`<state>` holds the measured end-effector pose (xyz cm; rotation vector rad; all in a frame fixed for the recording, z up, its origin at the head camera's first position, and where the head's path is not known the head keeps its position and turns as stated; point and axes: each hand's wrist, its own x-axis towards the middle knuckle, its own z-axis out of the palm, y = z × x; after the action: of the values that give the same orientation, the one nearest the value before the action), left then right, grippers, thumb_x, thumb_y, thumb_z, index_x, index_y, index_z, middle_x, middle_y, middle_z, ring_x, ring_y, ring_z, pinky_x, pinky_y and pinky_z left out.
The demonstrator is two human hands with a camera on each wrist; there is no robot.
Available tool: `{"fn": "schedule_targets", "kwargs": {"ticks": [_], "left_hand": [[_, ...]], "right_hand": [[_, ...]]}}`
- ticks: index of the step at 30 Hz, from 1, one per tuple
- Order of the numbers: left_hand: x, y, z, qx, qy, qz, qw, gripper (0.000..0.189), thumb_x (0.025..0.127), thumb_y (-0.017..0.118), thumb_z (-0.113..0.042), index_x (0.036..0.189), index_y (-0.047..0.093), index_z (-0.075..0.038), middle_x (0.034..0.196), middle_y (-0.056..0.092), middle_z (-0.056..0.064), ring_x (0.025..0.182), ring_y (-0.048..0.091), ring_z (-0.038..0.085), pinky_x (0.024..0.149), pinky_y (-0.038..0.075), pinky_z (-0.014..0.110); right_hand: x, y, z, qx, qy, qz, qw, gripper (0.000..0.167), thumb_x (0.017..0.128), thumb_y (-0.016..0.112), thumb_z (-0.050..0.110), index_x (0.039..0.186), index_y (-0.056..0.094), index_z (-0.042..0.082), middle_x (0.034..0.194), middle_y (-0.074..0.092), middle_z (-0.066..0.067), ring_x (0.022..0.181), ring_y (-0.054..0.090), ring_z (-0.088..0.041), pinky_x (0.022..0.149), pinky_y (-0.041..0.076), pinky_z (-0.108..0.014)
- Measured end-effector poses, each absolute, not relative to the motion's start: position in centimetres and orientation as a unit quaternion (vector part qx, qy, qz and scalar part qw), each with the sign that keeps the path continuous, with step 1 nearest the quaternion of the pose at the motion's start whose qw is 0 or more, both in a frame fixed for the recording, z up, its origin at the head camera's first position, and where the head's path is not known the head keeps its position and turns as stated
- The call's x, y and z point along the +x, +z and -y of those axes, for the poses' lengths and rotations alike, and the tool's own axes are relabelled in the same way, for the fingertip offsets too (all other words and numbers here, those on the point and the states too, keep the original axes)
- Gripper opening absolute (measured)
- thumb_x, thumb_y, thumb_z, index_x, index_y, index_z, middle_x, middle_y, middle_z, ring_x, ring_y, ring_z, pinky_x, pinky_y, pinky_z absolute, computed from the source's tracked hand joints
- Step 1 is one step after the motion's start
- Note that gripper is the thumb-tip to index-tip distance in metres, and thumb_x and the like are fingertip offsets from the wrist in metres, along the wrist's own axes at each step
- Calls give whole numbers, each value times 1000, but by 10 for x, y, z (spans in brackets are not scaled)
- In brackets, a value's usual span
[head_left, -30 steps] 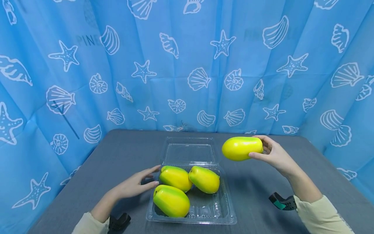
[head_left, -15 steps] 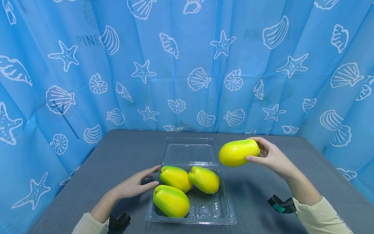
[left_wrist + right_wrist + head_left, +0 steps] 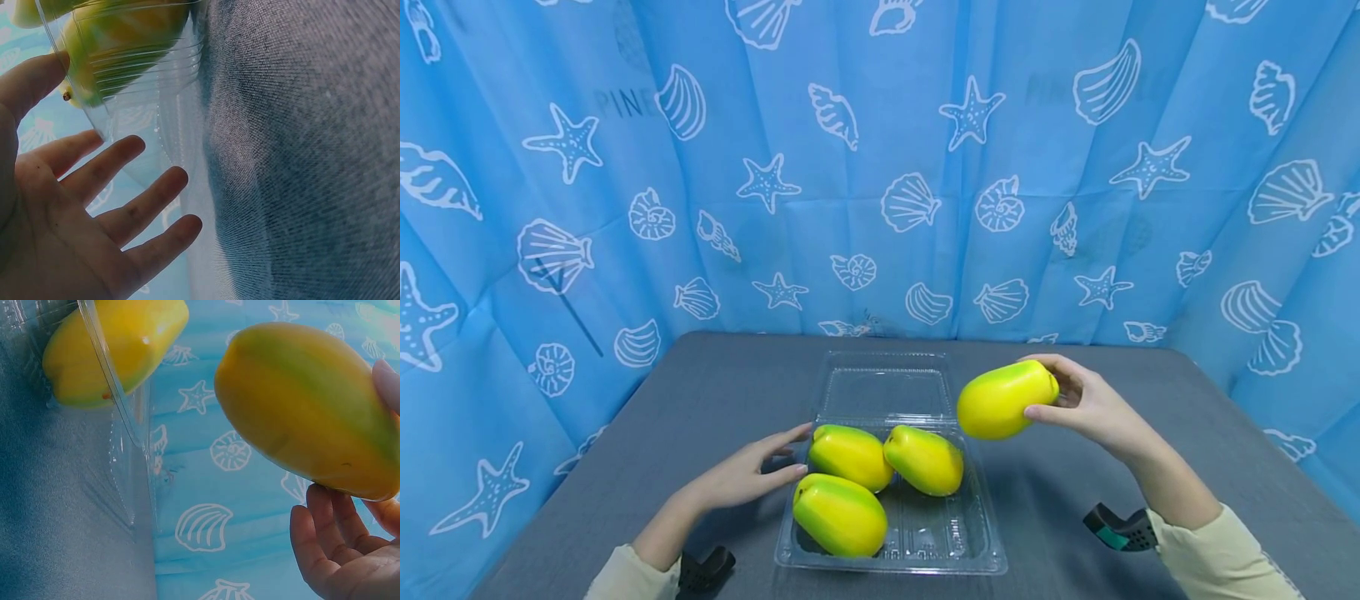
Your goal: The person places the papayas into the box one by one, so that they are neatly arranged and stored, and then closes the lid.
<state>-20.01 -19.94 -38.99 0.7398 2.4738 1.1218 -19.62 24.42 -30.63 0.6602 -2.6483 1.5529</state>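
Three fruits (image 3: 840,515) lie in the clear box (image 3: 925,570), the left hand (image 3: 741,477) with fingers spread at its left wall, likely to steady it though contact is hard to make out, while the right hand (image 3: 1093,410) pinches a fourth fruit (image 3: 1003,402) by one end, aloft, hiding some fingertips

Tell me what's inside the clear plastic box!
Three oval, yellow-green fruits sit inside the clear plastic box. Bare ridged floor shows beside them; the part under the fruits is covered, so I can't see it.
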Motion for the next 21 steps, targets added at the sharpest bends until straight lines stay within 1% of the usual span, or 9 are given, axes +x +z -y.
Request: {"fn": "schedule_targets", "kwargs": {"ticks": [4, 10, 16, 21], "left_hand": [[-200, -390, 199, 260, 393, -867, 162, 62, 97, 47, -36, 150, 21, -16, 151, 31, 19, 130, 40, 44, 101, 34, 65], [-200, -390, 199, 261, 393, -867, 161, 62, 97, 47, -36, 150, 21, -14, 150, 32, 19, 130, 40, 45, 102, 34, 64], [-201, -390, 199, 263, 391, -867, 159, 62, 97, 46, -36, 150, 21, -14, 150, 32, 20, 129, 40, 45, 101, 34, 65], [-201, -390, 199, 266, 394, -865, 162, 62, 98, 46, -35, 150, 21, -13, 150, 31, 20, 129, 40, 45, 101, 34, 65]], "right_hand": [[-195, -306, -242, 223, 495, 840, -1, 54, 86, 65, 11, 134, 41, 1, 115, 53, 9, 93, 57, -10, 77, 54, -21], [-194, -305, -239, 233, 493, 838, -7, 53, 86, 65, 10, 133, 42, 3, 117, 53, 9, 93, 58, -10, 77, 55, -23], [-191, -305, -235, 245, 489, 837, -15, 56, 85, 66, 10, 135, 41, 0, 118, 52, 9, 93, 57, -10, 77, 55, -23], [-189, -305, -230, 260, 485, 835, -21, 55, 85, 67, 10, 134, 43, 3, 119, 53, 8, 95, 58, -8, 79, 55, -23]]}}
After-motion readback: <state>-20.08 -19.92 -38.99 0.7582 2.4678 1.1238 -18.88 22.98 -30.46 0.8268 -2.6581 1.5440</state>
